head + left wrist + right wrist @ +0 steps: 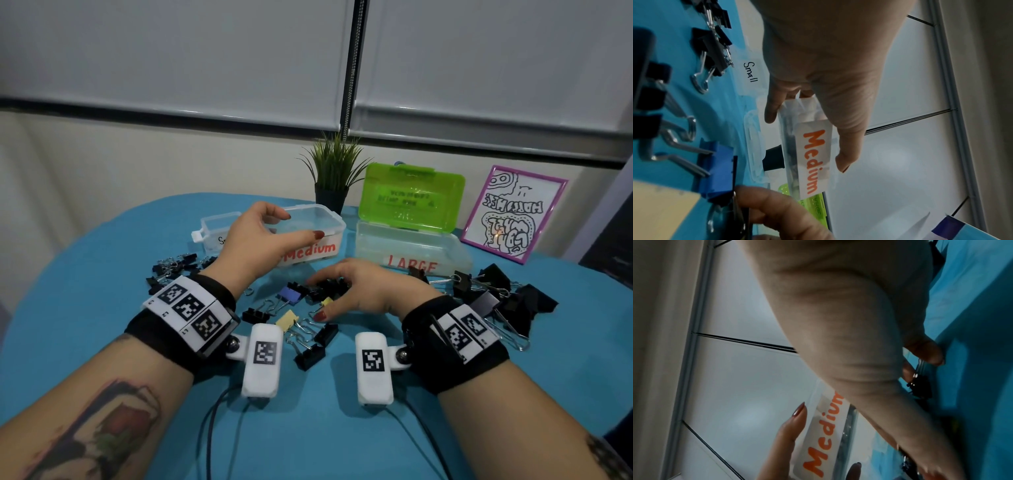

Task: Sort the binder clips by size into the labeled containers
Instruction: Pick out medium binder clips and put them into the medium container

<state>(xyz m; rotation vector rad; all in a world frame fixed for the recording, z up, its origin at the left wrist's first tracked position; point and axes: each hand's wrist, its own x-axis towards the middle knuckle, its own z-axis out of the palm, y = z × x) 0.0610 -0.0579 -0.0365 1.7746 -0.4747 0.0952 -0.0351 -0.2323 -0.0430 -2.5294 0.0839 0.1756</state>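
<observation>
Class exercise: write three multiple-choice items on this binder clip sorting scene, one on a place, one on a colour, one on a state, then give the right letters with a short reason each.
1. Where does the Medium container stand?
A. Between the Small container and the Large container
B. Right of the Large container
C. Behind the potted plant

2. What colour is the Large container's raised lid?
A. Purple
B. Green
C. Blue

3. What is the right hand doing?
A. Resting flat on bare cloth
B. Holding the framed drawing
C. Curling its fingers on black binder clips

Answers: 1 A, the labels run Small, Medium, Large from left to right. 2 B, the open lid is bright green. 3 C, its fingertips close on the black clips before the Medium container.
</observation>
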